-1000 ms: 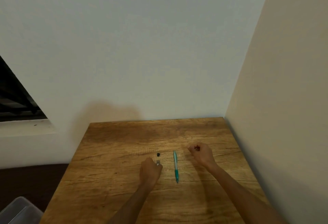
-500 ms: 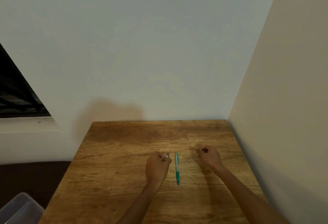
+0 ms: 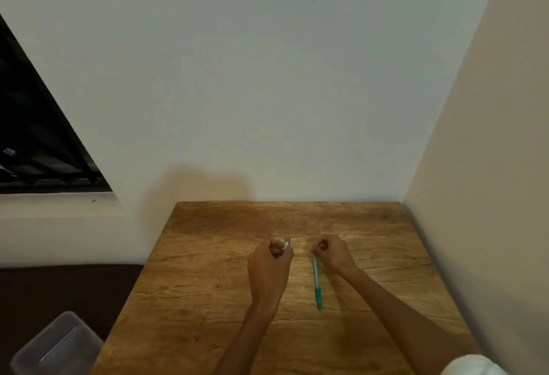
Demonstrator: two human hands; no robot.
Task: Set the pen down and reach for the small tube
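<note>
Bench (image 3: 208, 300) of grained wood, pushed into the corner of two pale walls, gives both forearms a steady rest for small work. The left hand (image 3: 269, 264), fingers curled, pinches a small silvery piece (image 3: 287, 243) upright, likely to keep it in sight; the right hand (image 3: 334, 252) is curled too, seemingly pinching something too small to identify. Between the hands lies a green pen (image 3: 317, 284), within easy reach.
</note>
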